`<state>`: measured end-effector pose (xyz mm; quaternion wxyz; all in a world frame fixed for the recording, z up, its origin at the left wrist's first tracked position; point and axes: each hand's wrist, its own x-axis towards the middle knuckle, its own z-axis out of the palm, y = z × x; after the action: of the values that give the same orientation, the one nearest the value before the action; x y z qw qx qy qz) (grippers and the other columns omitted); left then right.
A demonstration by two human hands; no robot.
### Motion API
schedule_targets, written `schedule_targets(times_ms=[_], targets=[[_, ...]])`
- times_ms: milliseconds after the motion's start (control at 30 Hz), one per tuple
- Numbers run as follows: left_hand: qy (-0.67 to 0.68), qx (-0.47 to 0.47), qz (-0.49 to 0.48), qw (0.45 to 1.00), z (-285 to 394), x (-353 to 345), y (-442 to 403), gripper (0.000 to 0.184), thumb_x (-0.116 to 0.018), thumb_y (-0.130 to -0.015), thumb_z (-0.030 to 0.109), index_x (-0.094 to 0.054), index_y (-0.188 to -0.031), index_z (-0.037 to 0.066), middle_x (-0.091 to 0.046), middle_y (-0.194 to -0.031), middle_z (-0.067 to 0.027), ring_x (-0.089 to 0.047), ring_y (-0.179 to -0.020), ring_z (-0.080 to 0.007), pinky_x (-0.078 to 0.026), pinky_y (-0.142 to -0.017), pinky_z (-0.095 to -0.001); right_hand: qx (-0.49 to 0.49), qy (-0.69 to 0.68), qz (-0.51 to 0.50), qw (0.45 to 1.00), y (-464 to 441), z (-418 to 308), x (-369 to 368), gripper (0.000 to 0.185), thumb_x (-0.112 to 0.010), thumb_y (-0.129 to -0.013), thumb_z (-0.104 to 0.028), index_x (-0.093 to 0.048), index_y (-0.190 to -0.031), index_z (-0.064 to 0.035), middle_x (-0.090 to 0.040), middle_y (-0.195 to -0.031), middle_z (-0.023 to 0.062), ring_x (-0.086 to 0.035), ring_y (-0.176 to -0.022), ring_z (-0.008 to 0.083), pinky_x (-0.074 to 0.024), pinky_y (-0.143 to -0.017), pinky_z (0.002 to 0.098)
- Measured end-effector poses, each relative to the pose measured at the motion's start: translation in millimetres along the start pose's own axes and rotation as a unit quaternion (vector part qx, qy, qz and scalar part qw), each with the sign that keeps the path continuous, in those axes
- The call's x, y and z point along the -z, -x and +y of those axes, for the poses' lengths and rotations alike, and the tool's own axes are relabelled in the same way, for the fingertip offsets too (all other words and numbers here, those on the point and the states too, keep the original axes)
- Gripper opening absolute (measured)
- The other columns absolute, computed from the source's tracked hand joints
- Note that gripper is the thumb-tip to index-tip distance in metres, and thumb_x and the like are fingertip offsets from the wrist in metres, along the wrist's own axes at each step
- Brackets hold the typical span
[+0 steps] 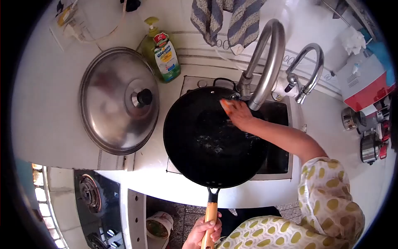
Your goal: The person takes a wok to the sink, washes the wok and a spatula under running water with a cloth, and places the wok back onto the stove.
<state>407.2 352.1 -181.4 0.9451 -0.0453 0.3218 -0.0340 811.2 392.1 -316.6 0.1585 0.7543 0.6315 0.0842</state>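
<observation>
A large black wok rests over the sink, with some water shining at its bottom. My left hand is wrapped round the wok's wooden handle at the lower middle. Inside the wok, near its far right rim, my right hand presses an orange and whitish cleaning pad against the wall. Most of the pad is hidden under the fingers. Just above that hand, the large curved faucet hangs over the rim.
A steel wok lid leans at the left beside a green soap bottle. A second, smaller faucet stands at the right. Striped cloths hang behind. A gas stove is at lower left, a white bucket below the counter.
</observation>
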Motion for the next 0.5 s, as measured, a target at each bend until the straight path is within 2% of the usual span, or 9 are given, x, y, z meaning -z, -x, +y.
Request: schedule_targets(times_ms=[33, 100, 167, 233, 300, 367, 400, 433, 500], targets=[[-0.001, 0.003, -0.004, 1.000, -3, -3, 1, 0.037, -0.060, -0.076, 0.007, -0.039, -0.104, -0.002, -0.044, -0.065, -0.0094, -0.043, -0.046, -0.0141, -0.039, -0.040, -0.0262, 0.010, -0.034, -0.034, 0.999, 21, 5, 23, 0.033, -0.057, -0.073, -0.019, -0.061, -0.102, -0.0055, -0.046, -0.118, 0.0123, -0.036, -0.115, 0.0296, -0.0313, -0.092, 0.0406], [-0.067, -0.053, 0.028, 0.996, -8, -8, 1, 0.038, -0.064, -0.076, 0.017, -0.045, -0.106, 0.004, -0.045, -0.063, -0.0047, -0.040, -0.040, -0.0112, -0.036, -0.034, -0.0226, 0.025, -0.026, -0.196, 0.980, 49, 6, 51, 0.031, -0.056, -0.071, -0.016, -0.063, -0.099, -0.0067, -0.046, -0.120, 0.0128, -0.043, -0.109, 0.0303, -0.0363, -0.087, 0.0399], [-0.074, -0.056, 0.032, 0.995, -8, -13, 0, 0.039, -0.063, -0.076, 0.016, -0.044, -0.107, 0.003, -0.044, -0.063, -0.0047, -0.040, -0.040, -0.0105, -0.036, -0.033, -0.0225, 0.021, -0.125, -0.265, 0.956, 71, 1, 75, 0.027, -0.058, -0.069, -0.016, -0.065, -0.093, -0.0058, -0.048, -0.117, 0.0134, -0.047, -0.107, 0.0295, -0.0400, -0.086, 0.0391], [-0.026, -0.041, 0.034, 0.998, -5, -19, 0, 0.040, -0.064, -0.075, 0.016, -0.044, -0.107, 0.004, -0.044, -0.063, -0.0048, -0.040, -0.041, -0.0103, -0.035, -0.033, -0.0226, 0.048, -0.203, -0.336, 0.918, 85, -14, 80, 0.029, -0.057, -0.068, -0.016, -0.063, -0.093, -0.0030, -0.051, -0.111, 0.0164, -0.052, -0.100, 0.0303, -0.0442, -0.080, 0.0404], [-0.036, -0.023, 0.043, 0.998, -7, -1, -2, 0.040, -0.064, -0.075, 0.015, -0.044, -0.108, 0.004, -0.044, -0.063, -0.0048, -0.040, -0.041, -0.0104, -0.035, -0.032, -0.0225, 0.133, -0.294, -0.400, 0.858, 89, -30, 114, 0.026, -0.056, -0.068, -0.014, -0.062, -0.089, -0.0003, -0.055, -0.102, 0.0197, -0.055, -0.092, 0.0328, -0.0464, -0.075, 0.0424], [-0.082, -0.055, 0.014, 0.995, -9, 2, -3, 0.040, -0.064, -0.074, 0.015, -0.044, -0.107, 0.004, -0.044, -0.062, -0.0045, -0.040, -0.040, -0.0107, -0.035, -0.032, -0.0225, 0.220, -0.431, -0.314, 0.817, 91, -59, 101, 0.021, -0.055, -0.069, -0.013, -0.061, -0.083, 0.0010, -0.055, -0.094, 0.0224, -0.053, -0.091, 0.0351, -0.0453, -0.076, 0.0433], [-0.080, -0.052, 0.053, 0.994, -9, -9, 0, 0.039, -0.064, -0.075, 0.015, -0.044, -0.107, 0.004, -0.044, -0.063, -0.0049, -0.041, -0.040, -0.0110, -0.037, -0.032, -0.0226, 0.189, -0.492, -0.271, 0.806, 92, -79, 102, 0.018, -0.053, -0.069, -0.010, -0.061, -0.081, 0.0015, -0.055, -0.091, 0.0225, -0.052, -0.091, 0.0356, -0.0439, -0.078, 0.0424], [-0.081, -0.053, 0.052, 0.994, -8, -9, -1, 0.039, -0.064, -0.075, 0.015, -0.044, -0.107, 0.004, -0.044, -0.063, -0.0049, -0.041, -0.040, -0.0110, -0.037, -0.032, -0.0226, 0.157, -0.550, -0.226, 0.789, 88, -96, 105, 0.016, -0.050, -0.070, -0.007, -0.060, -0.079, 0.0021, -0.055, -0.088, 0.0226, -0.050, -0.091, 0.0361, -0.0426, -0.079, 0.0414], [-0.067, -0.053, 0.042, 0.995, -9, -6, -1, 0.037, -0.063, -0.076, 0.014, -0.044, -0.106, 0.004, -0.045, -0.064, -0.0058, -0.042, -0.041, -0.0116, -0.039, -0.033, -0.0235, 0.171, -0.591, -0.184, 0.767, 67, -118, 124, 0.021, -0.046, -0.071, -0.003, -0.057, -0.088, 0.0031, -0.051, -0.098, 0.0250, -0.046, -0.095, 0.0355, -0.0387, -0.084, 0.0404]])
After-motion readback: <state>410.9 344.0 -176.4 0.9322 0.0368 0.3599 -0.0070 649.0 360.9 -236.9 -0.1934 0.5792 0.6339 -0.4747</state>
